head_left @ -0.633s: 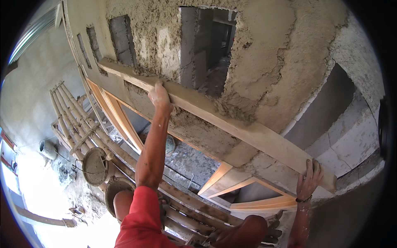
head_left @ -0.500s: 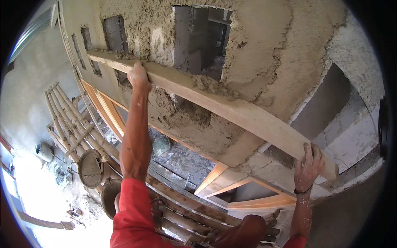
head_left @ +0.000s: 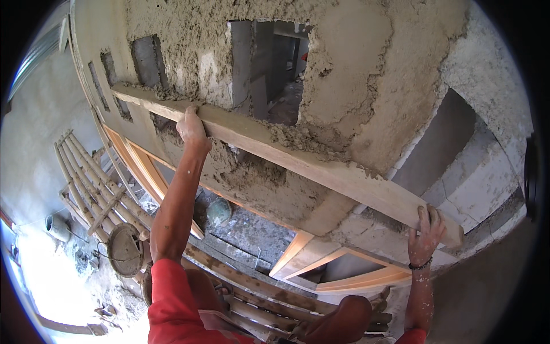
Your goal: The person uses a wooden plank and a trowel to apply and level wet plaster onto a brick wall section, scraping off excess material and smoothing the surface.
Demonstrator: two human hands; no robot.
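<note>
A long, straight wooden board (head_left: 321, 167) lies slantwise against a mortar-coated wall (head_left: 355, 74), running from upper left to lower right. Wet mortar (head_left: 303, 137) is heaped along its upper edge. My left hand (head_left: 193, 127) is closed around the board left of its middle, fingers over the top edge. Near the right end, my right hand (head_left: 427, 232) grips it too, fingers on the upper edge and a dark bracelet at the wrist. Just above the board is a rectangular wall opening (head_left: 269, 71); rough, hollowed mortar shows below it.
Below me are bamboo scaffold poles (head_left: 258, 312), with my bent knee (head_left: 349, 315) above them. A round mortar-caked bucket (head_left: 125, 249) stands at left, near a bamboo ladder-like frame (head_left: 100, 183). Wooden frames (head_left: 355, 281) edge the openings below. A larger opening (head_left: 438, 143) is at right.
The view has shifted slightly. My left hand and the board's left part sit lower in the picture, and my left elbow has swung left. The mortar ridge along the board reaches farther right.
</note>
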